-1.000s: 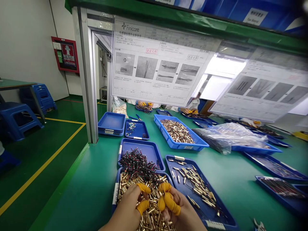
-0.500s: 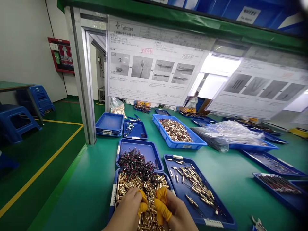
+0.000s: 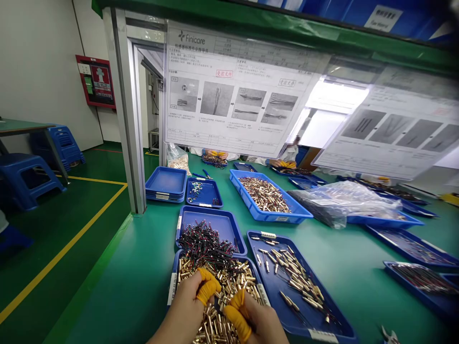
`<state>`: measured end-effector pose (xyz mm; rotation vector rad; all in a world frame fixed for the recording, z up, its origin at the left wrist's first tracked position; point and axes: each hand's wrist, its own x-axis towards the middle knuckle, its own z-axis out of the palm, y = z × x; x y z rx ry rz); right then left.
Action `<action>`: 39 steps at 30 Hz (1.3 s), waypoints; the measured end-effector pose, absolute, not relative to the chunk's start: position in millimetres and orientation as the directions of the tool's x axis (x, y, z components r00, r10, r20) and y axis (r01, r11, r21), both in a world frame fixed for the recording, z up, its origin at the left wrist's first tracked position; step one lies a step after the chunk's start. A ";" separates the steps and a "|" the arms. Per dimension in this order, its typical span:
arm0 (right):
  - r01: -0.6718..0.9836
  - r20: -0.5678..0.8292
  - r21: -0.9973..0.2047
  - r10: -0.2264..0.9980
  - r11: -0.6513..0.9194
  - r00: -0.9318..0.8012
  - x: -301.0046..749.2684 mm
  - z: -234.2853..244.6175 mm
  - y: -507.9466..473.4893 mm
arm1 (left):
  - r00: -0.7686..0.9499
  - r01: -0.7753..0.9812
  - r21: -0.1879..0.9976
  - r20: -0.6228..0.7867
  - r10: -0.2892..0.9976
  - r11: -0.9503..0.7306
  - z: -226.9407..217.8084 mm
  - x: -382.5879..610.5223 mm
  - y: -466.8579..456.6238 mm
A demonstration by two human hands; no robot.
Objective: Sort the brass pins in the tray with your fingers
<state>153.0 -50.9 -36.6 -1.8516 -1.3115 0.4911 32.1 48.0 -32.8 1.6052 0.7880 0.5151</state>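
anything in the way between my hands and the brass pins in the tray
Nothing visible: your left hand and right hand are down in the pile of brass pins in the blue tray, with the yellow finger cots touching the pins.

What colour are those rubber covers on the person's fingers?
The finger cots on the left hand and right hand are yellow-orange, best seen in the head view.
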 end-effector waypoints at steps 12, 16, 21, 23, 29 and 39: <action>0.715 0.148 -0.682 0.929 -0.151 0.338 155.0 -45.3 -53.5 | 0.684 0.180 0.982 -0.089 0.724 -0.049 -33.6 30.8 47.9; 0.716 0.161 -0.688 0.937 -0.118 0.309 156.1 -44.3 -52.4 | 0.687 0.202 0.978 -0.108 0.719 -0.046 -33.0 31.2 47.6; 0.639 0.066 -0.758 0.960 -0.129 0.272 152.6 -20.9 -51.6 | 0.671 0.285 0.953 -0.120 0.731 -0.105 -24.0 29.9 45.2; 0.557 0.065 -0.821 0.948 -0.127 0.311 152.7 -14.0 -51.7 | 0.680 0.278 0.952 -0.100 0.727 -0.129 -20.3 29.9 43.7; 0.327 0.032 -0.940 0.929 -0.097 0.368 155.5 -23.8 -51.7 | 0.800 0.232 0.932 -0.019 0.600 -0.280 -22.1 31.0 39.1; 0.412 0.115 -0.911 0.945 -0.023 0.306 158.5 -14.6 -53.4 | 0.714 0.259 0.950 -0.066 0.697 -0.176 -22.1 32.7 41.1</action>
